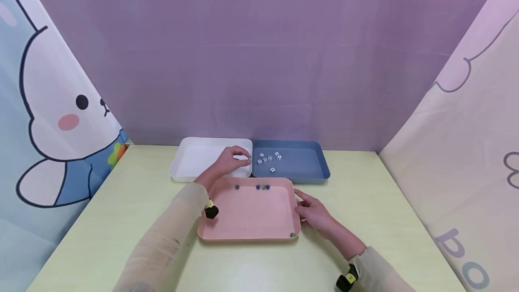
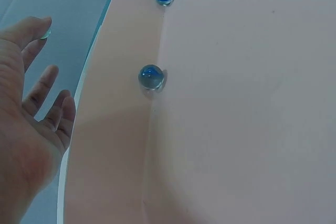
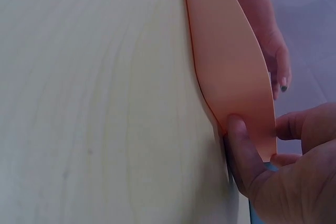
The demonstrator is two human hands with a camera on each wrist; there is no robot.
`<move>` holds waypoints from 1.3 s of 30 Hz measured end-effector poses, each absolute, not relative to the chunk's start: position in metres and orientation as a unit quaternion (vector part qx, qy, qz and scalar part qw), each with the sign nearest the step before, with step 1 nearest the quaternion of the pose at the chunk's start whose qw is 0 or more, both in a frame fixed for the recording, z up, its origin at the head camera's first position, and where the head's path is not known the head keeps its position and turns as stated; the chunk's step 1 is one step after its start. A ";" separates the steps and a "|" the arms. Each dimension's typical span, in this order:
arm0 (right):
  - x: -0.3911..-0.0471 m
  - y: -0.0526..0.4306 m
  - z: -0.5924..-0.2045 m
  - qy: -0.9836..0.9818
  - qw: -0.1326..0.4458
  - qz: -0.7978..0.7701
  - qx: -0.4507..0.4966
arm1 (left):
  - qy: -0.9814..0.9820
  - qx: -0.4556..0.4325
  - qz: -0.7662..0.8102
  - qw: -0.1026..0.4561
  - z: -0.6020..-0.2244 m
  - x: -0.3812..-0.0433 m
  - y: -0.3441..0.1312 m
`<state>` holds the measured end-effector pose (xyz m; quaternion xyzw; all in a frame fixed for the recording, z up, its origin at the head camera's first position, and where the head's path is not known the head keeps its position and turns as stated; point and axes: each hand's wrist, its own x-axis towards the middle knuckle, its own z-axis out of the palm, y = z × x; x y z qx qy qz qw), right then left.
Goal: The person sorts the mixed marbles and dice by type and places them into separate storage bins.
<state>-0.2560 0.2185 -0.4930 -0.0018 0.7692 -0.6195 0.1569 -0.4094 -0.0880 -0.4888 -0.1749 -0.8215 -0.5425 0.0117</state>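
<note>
My left hand point(image 1: 230, 160) pinches a greenish glass marble point(image 2: 45, 34) between thumb and fingertip, its other fingers loosely bent. It hovers above the right side of the white tray point(image 1: 178, 172), close to the border with the blue tray. With my right hand point(image 1: 316, 213) I grip the right wall of the pink tray point(image 1: 247, 215), fingertips at the rim. In the pink tray, a bluish marble point(image 2: 151, 77) sits apart along the far side, near a short row of blue and green marbles point(image 1: 262, 187). Another greenish marble point(image 1: 292, 234) lies in the near right corner.
Several white dice point(image 1: 270, 158) lie in the left part of the blue tray point(image 1: 308, 161), which stands beside the white tray. The pink tray is in front of both on a pale wooden table point(image 1: 357, 193). A purple cloth point(image 1: 259, 57) hangs behind, with printed cloths at both sides.
</note>
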 end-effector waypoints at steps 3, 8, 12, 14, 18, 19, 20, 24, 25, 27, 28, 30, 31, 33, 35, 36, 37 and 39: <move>-0.256 0.219 -0.493 0.770 0.159 -0.618 -0.003 | -0.824 -0.167 -0.542 0.009 -0.488 -0.409 -0.087; -0.256 0.219 -0.493 0.768 0.161 -0.620 -0.007 | -0.825 -0.166 -0.540 0.005 -0.487 -0.409 -0.085; -0.256 0.219 -0.493 0.767 0.159 -0.621 -0.008 | -0.832 -0.164 -0.529 0.002 -0.489 -0.410 -0.085; -0.256 0.219 -0.493 0.767 0.158 -0.622 -0.009 | -0.835 -0.163 -0.525 0.002 -0.490 -0.410 -0.085; -0.255 0.220 -0.493 0.767 0.156 -0.622 -0.010 | -0.838 -0.160 -0.522 -0.002 -0.493 -0.410 -0.086; -0.255 0.220 -0.494 0.767 0.156 -0.622 -0.011 | -0.838 -0.159 -0.522 -0.003 -0.493 -0.409 -0.086; -0.255 0.220 -0.494 0.767 0.156 -0.622 -0.010 | -0.839 -0.156 -0.522 -0.006 -0.493 -0.409 -0.087; -0.254 0.219 -0.493 0.768 0.156 -0.622 -0.011 | -0.836 -0.157 -0.526 -0.012 -0.494 -0.408 -0.088; -0.254 0.219 -0.493 0.767 0.157 -0.622 -0.010 | -0.837 -0.157 -0.524 -0.013 -0.494 -0.408 -0.088; -0.254 0.219 -0.492 0.768 0.156 -0.621 -0.010 | -0.837 -0.158 -0.524 -0.016 -0.494 -0.408 -0.087; -0.254 0.219 -0.492 0.767 0.156 -0.622 -0.011 | -0.837 -0.157 -0.524 -0.017 -0.494 -0.408 -0.087; -0.254 0.219 -0.492 0.768 0.156 -0.621 -0.010 | -0.837 -0.158 -0.523 -0.017 -0.494 -0.409 -0.087; -0.254 0.219 -0.492 0.768 0.156 -0.621 -0.010 | -0.837 -0.159 -0.523 -0.017 -0.494 -0.409 -0.087; -0.254 0.219 -0.492 0.768 0.155 -0.621 -0.011 | -0.835 -0.163 -0.525 -0.015 -0.493 -0.409 -0.087; -0.255 0.219 -0.493 0.768 0.155 -0.622 -0.010 | -0.834 -0.171 -0.525 -0.012 -0.492 -0.408 -0.086; -0.255 0.219 -0.493 0.767 0.156 -0.623 -0.011 | -0.833 -0.174 -0.524 -0.012 -0.492 -0.408 -0.085; -0.256 0.220 -0.494 0.766 0.157 -0.623 -0.011 | -0.834 -0.177 -0.523 -0.011 -0.491 -0.407 -0.085; -0.257 0.220 -0.494 0.765 0.158 -0.624 -0.010 | -0.834 -0.185 -0.519 -0.009 -0.491 -0.407 -0.084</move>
